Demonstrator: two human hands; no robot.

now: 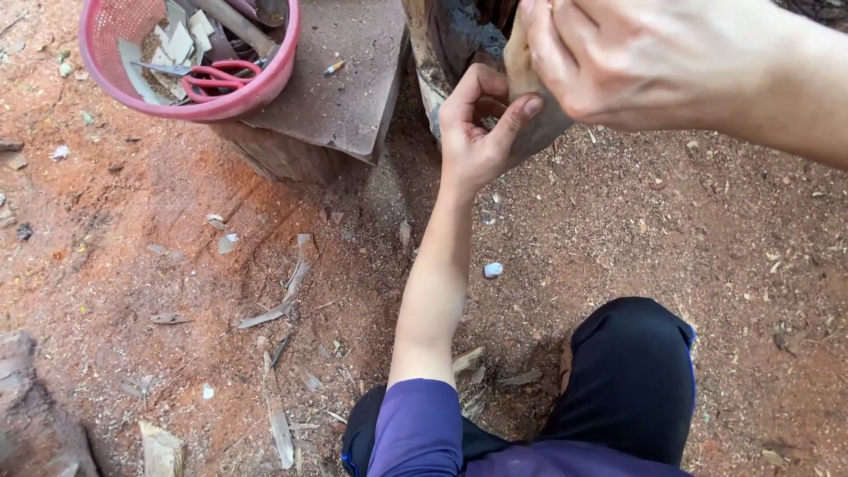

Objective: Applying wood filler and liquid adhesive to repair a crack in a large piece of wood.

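Observation:
My left hand (477, 124) reaches forward from a purple sleeve and pinches the lower end of a tan, flat piece of wood or bark (534, 124). Close to the camera, my right hand (654, 57) grips the upper part of the same piece, fingers wrapped over it. The piece is held above the ground in front of a dark, rough wooden stump (450, 40). Most of the piece is hidden by my two hands.
A pink plastic basket (265, 84) at top left holds red-handled scissors (216, 78) and pale strips, resting on a flat wooden block (340, 97). Reddish dirt with sawdust, wood slivers and chips surrounds my dark-trousered knees (632, 371). A stone (35, 415) sits at lower left.

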